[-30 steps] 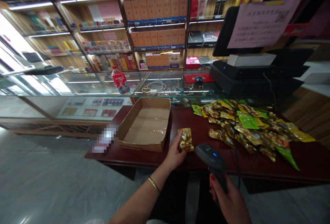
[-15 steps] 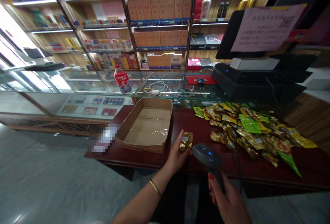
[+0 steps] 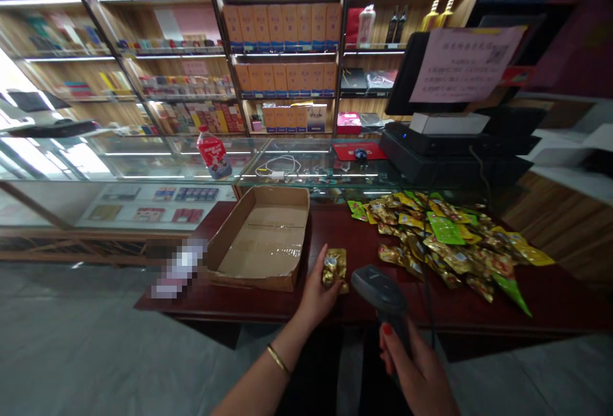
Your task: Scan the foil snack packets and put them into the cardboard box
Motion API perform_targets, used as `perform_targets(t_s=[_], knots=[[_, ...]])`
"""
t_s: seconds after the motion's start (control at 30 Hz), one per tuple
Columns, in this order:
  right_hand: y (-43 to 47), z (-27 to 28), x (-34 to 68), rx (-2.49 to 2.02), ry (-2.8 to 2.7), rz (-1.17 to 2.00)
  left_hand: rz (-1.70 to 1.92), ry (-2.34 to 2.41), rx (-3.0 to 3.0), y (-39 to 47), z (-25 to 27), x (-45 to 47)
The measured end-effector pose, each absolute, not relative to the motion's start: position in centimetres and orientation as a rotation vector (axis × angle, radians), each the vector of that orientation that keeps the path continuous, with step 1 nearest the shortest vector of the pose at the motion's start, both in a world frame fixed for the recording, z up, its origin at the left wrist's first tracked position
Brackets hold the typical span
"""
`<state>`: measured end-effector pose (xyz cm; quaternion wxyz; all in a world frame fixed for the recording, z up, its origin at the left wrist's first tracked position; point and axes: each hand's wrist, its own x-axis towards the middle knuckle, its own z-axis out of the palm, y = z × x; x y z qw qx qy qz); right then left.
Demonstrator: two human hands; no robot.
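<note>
My left hand [image 3: 318, 291] is closed on a small gold foil snack packet [image 3: 334, 267], held over the dark red table with its pale label facing up. In my right hand [image 3: 407, 355] is a dark grey barcode scanner [image 3: 380, 291], gripped by the handle, its head pointing left toward the packet and a little apart from it. Just left of the packet stands a shallow cardboard box [image 3: 261, 237] with a bare bottom. To the right lies a heap of gold, yellow and green snack packets [image 3: 445, 243].
A glass display counter [image 3: 282, 147] runs behind the table [image 3: 268, 310]. On it are a red-labelled bottle [image 3: 213, 154], a white cable [image 3: 280, 165] and a mouse [image 3: 361, 154]. A monitor [image 3: 407, 74] with a paper sign stands at right. The scanner's cord [image 3: 428, 275] crosses the table.
The view has shifted slightly, so everything sits a little further left. Blue light on the scanner's head has gone out. Both hands keep the same holds.
</note>
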<state>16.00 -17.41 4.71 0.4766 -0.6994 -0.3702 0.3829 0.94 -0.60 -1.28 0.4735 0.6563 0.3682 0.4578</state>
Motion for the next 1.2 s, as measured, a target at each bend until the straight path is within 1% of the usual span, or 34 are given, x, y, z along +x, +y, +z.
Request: perform_targets(t_s=[0.1,0.2,0.3,0.4,0.47,0.53,0.6,0.7,0.8,0.9,1.03,1.13,1.2], knots=[[-14.8,3.3,16.8,-1.524,-0.820,0.897,1.121,0.942,1.563,-0.7,-0.9,0.7],[-11.6,2.1,18.0,-1.402,-0.827,0.862,1.205,0.928,1.504,-0.4,0.7,1.0],[-9.0,1.0,19.1,-1.328,-0.781,0.890,1.274,0.841,1.546,0.7,4.3,3.3],[-7.9,0.0,19.4,-1.260,-0.759,0.924,1.275,0.708,1.822,3.1,8.9,8.7],[-7.9,-0.6,19.3,-1.271,-0.773,0.907,1.142,0.667,2.035,5.2,11.3,14.0],[-8.1,-1.1,19.2,-1.321,-0.781,0.884,0.935,0.690,2.220,7.3,12.9,19.9],[-8.2,-1.5,19.1,-1.371,-0.793,0.877,0.646,0.800,2.400,9.3,13.8,25.7],[-8.1,-1.9,19.1,-1.406,-0.805,0.849,0.519,0.818,2.474,11.3,14.3,32.6],[-7.9,-1.9,18.9,-1.455,-0.750,0.744,0.445,0.825,2.539,12.6,14.3,36.5],[-7.9,-2.0,18.8,-1.485,-0.722,0.722,0.391,0.874,2.581,13.1,14.3,37.5],[-7.9,-2.2,19.1,-1.414,-0.760,0.795,0.413,0.939,2.607,12.8,15.9,35.5],[-7.9,-2.1,19.6,-1.349,-0.754,0.825,0.520,0.918,2.630,11.2,18.2,30.7],[-7.8,-1.7,20.0,-1.300,-0.695,0.848,0.611,0.860,2.652,9.1,19.2,25.7]])
